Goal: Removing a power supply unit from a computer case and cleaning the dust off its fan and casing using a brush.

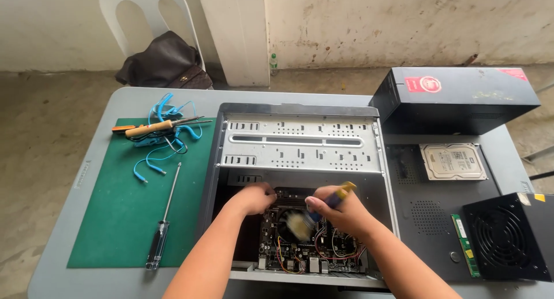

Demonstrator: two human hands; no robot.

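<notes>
An open grey computer case (pixel 300 143) lies flat on the table, with its motherboard (pixel 300 250) showing at the near end. My right hand (pixel 340 209) grips a small brush with a yellow and blue handle (pixel 340 193); its pale bristles (pixel 298 225) blur over the round cooler fan. My left hand (pixel 257 198) rests inside the case at the upper edge of the board, fingers curled against it, holding nothing that I can see.
A green mat (pixel 121 218) on the left carries a long screwdriver (pixel 163 224), blue cable (pixel 164 140) and orange-handled tools (pixel 147 129). On the right are a black box (pixel 456 97), a hard drive (pixel 453 162), a power supply (pixel 508 235) and a memory stick (pixel 464 244). A chair with a bag (pixel 164 62) stands behind.
</notes>
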